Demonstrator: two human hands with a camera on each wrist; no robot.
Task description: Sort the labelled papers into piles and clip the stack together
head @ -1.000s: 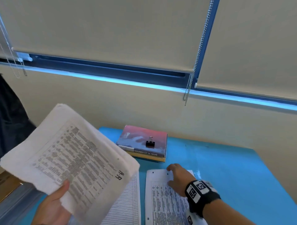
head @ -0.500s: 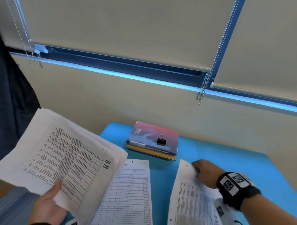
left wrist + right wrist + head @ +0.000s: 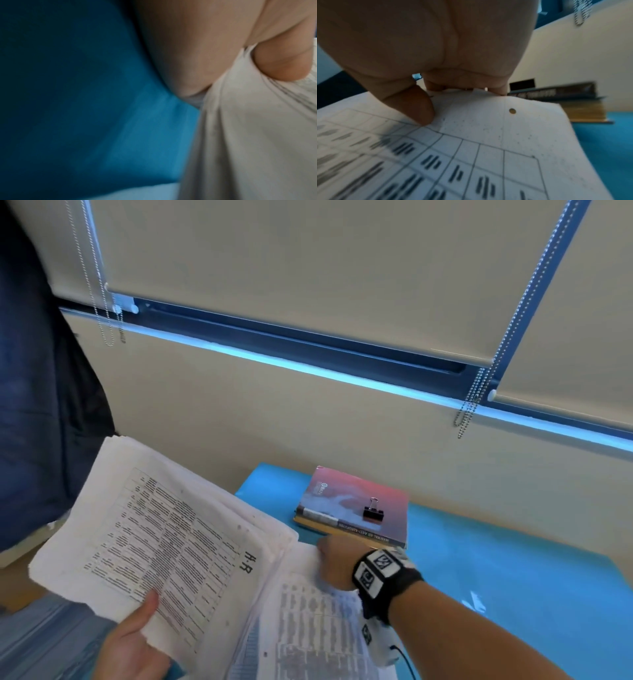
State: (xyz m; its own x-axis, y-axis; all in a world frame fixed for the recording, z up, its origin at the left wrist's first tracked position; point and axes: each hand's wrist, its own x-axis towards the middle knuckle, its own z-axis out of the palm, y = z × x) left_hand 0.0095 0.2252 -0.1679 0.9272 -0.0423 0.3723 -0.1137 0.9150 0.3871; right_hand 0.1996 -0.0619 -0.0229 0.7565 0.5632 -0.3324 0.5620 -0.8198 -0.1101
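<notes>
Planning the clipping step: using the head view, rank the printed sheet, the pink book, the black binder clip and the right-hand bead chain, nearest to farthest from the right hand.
1. White printed sheet, pinched in the right hand.
2. Pink-covered book, just beyond.
3. Black binder clip, atop the book.
4. Metal bead chain, up at the window, right.

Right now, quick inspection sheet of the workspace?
Surface: blue table, bare on the right side.
Job's things: stack marked "A-R", raised; sheet lifted; clip on the book.
Clutter: book at the back edge.
Hands: left hand grips the stack; right hand pinches the sheet's top edge.
Cables: thin black lead below the right wristband.
Surroundings: wall, blinds, bead chains.
</notes>
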